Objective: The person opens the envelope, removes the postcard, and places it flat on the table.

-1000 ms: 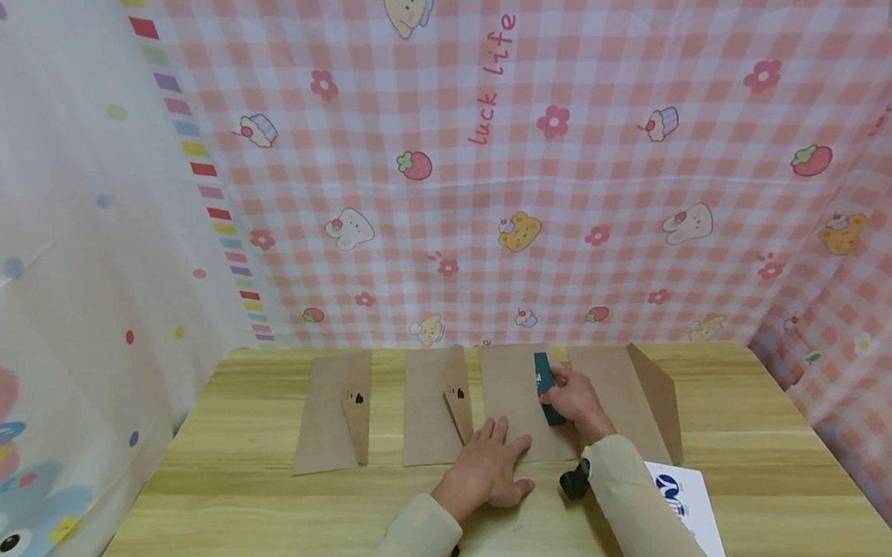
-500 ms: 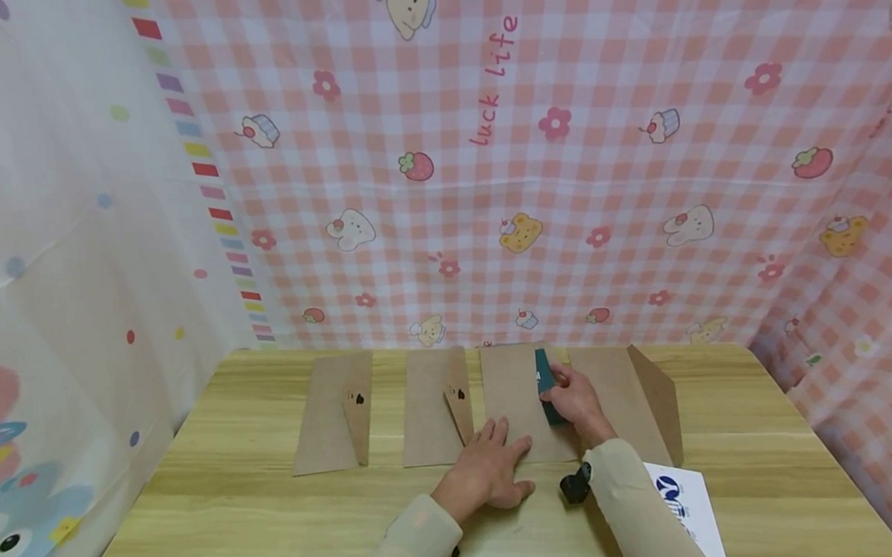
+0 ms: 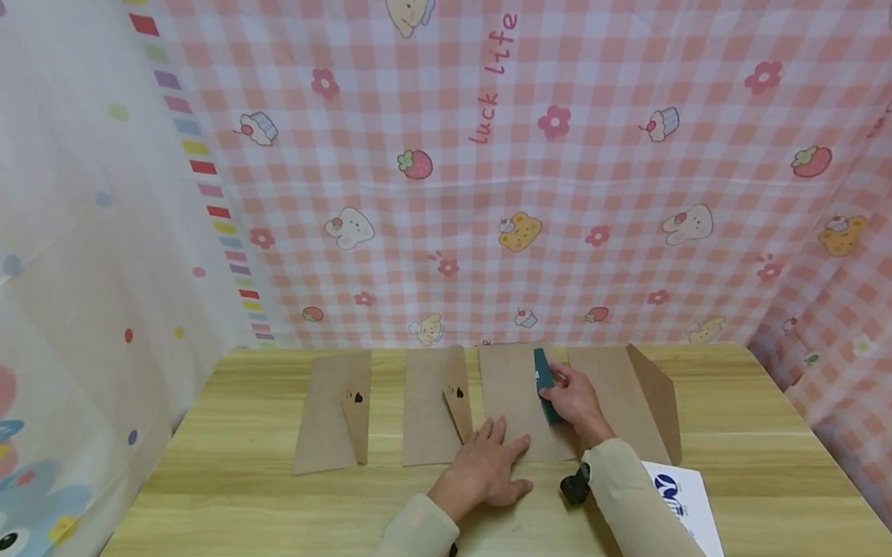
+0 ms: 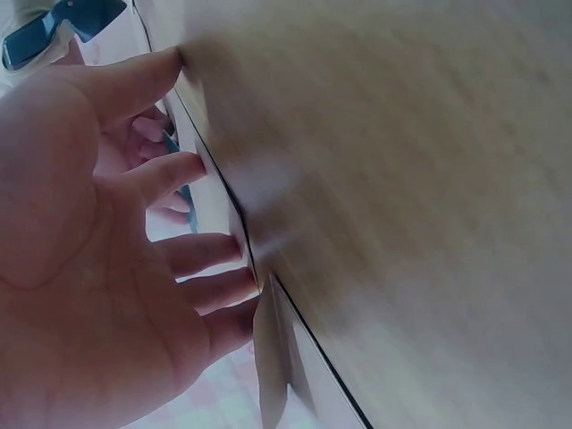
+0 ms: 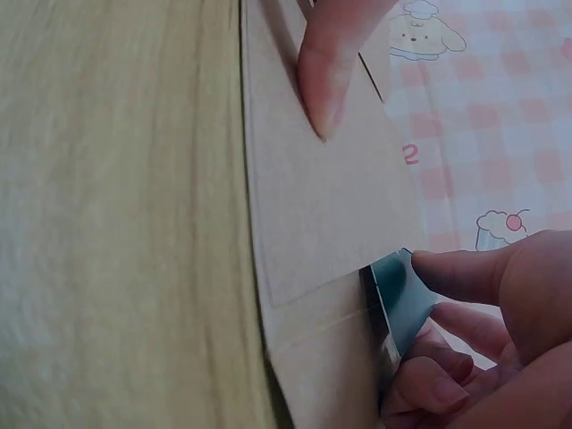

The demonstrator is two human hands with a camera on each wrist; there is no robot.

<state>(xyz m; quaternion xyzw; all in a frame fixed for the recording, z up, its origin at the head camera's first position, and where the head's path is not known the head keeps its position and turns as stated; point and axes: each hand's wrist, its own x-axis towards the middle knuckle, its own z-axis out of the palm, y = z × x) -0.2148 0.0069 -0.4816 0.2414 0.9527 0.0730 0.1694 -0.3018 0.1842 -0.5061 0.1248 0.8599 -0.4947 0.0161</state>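
A kraft-brown envelope [image 3: 510, 384] lies third from the left on the wooden table. My left hand [image 3: 484, 468] rests on its near edge with fingers spread. At the envelope's right-hand opening, my right hand [image 3: 577, 401] grips a dark green card [image 3: 543, 376] with white lettering, thumb on one side and fingers on the other. In the right wrist view the green card [image 5: 407, 299] stands tilted at the opening, over the unfolded flap [image 5: 331, 357]. The card's left edge meets the envelope's mouth; how far it reaches inside is hidden.
Two brown envelopes [image 3: 429, 404] with small black prints on their partly raised flaps lie to the left. Right of my hand is another envelope [image 3: 608, 388] with its flap spread out. A white printed sheet [image 3: 698, 508] lies partly under my right sleeve. A checked curtain [image 3: 599, 180] hangs behind.
The green card's visible strip has become narrower, and its lettering shows less. My right hand keeps its grip, and my left hand stays in place.
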